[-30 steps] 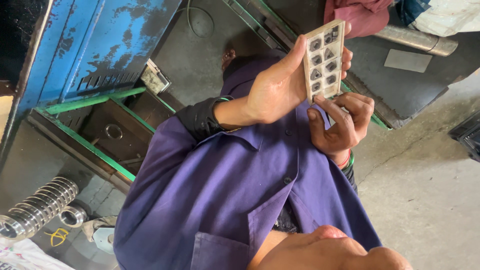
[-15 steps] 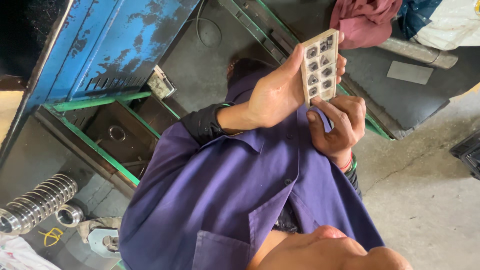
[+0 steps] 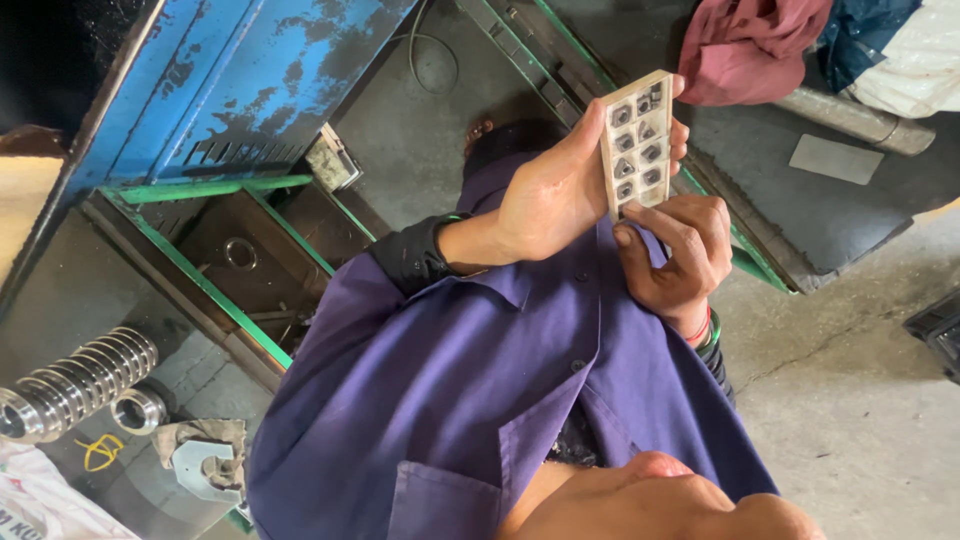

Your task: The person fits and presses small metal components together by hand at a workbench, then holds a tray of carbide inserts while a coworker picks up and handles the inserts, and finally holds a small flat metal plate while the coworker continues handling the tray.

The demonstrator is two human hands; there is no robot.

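- Holding a flat pale insert case (image 3: 637,143) up in front of my chest, long side roughly upright, tilted a bit.
- Case has small pockets in two columns; dark cutting inserts (image 3: 634,150) sit in them, mostly diamond and triangle shapes. Can't tell if any pocket is vacant.
- My left hand (image 3: 560,190) is clamped on the case: thumb along its left edge, fingers wrapped behind, fingertips showing past the right edge.
- My right hand (image 3: 678,255) is just under the case, fingers curled together, thumb and forefinger touching the bottom edge. Can't tell if it pinches an insert or only the case.
- Case sits above the right hand, right of the left palm, touching both.
- Purple work shirt (image 3: 480,400) fills the lower middle; black sleeve cuff (image 3: 415,255) on the left wrist, red and green bands (image 3: 705,330) on the right wrist.
- Green-framed metal tray (image 3: 250,265) on the left, under the blue machine panel (image 3: 240,80); a metal ring (image 3: 240,253) lies in it, the rest too dark to read.
- Stack of shiny ribbed metal rings (image 3: 75,380) lower left, one loose ring (image 3: 138,410) just beside it.
- Maroon cloth (image 3: 755,50) top right, well apart from the hands; concrete floor (image 3: 850,400) on the right.
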